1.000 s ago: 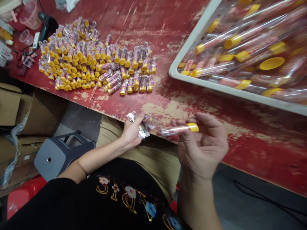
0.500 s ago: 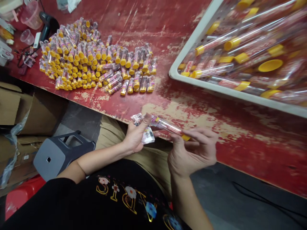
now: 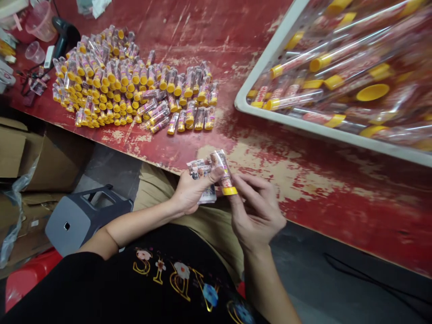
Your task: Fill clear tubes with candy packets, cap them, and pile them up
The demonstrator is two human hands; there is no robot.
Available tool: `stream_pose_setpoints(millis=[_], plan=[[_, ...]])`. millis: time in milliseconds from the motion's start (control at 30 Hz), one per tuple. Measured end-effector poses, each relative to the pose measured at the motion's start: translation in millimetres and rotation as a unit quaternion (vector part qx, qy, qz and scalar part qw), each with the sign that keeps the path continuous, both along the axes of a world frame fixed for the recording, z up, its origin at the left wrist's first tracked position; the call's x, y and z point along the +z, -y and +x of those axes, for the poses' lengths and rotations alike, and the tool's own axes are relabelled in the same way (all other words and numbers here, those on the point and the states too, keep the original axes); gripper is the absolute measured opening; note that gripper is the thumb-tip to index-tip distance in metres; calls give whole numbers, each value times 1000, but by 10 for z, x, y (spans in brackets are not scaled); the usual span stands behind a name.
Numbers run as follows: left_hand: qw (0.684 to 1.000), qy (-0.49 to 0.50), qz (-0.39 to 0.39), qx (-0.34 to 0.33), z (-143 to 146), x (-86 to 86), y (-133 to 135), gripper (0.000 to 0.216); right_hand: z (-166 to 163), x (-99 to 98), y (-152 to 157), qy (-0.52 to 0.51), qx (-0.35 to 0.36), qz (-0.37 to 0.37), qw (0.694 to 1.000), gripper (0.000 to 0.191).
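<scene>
My left hand [image 3: 191, 189] is closed on a small stack of printed clear plastic sleeves [image 3: 207, 195], its thumb pressing on top. A clear tube with a yellow cap [image 3: 230, 191] stands at that thumb, largely inside a printed sleeve [image 3: 218, 157]; its cap end points down toward me. My right hand [image 3: 258, 211] pinches the tube near the cap with thumb and forefinger, the other fingers curled. Both hands are over the near edge of the red table, close together.
Many sleeved yellow-capped tubes [image 3: 114, 85] are massed on the worn red table [image 3: 209, 27]. A white-rimmed tray [image 3: 241, 101] of longer capped tubes sits at right. A black heat gun or hair dryer [image 3: 64, 33] lies far left. A grey stool [image 3: 72, 225] and cartons [image 3: 57, 157] stand below.
The tube has gone farther into the sleeve, leaving mainly its capped end exposed. My right hand has moved left toward my left hand, and the tube has turned more upright in view.
</scene>
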State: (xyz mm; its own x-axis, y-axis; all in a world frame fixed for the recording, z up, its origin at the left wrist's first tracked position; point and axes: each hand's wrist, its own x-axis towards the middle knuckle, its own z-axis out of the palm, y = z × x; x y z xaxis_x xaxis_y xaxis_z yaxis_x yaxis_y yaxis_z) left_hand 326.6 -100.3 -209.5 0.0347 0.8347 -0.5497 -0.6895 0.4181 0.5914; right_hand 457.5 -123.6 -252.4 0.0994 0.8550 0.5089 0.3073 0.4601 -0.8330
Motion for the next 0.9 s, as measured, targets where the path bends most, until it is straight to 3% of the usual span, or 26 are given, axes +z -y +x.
stream_pose_setpoints(millis=[167, 467, 633, 733, 900], plan=[[999, -15, 13, -26, 3, 37, 57, 64, -106, 62, -22, -24, -91, 12, 995, 28], [999, -36, -12, -23, -2, 18, 53, 63, -157, 38, -104, -19, -133, 3, 991, 7], [999, -29, -17, -1, -51, -13, -36, 62, -243, -5, -168, -29, -131, -15, 991, 7], [998, 10, -55, 38, -142, -19, -170, 49, -341, -26, -423, -51, -107, -29, 993, 9], [983, 71, -127, 113, -352, -15, -296, 6, -790, -35, -1272, 9, -57, 15, 998, 18]])
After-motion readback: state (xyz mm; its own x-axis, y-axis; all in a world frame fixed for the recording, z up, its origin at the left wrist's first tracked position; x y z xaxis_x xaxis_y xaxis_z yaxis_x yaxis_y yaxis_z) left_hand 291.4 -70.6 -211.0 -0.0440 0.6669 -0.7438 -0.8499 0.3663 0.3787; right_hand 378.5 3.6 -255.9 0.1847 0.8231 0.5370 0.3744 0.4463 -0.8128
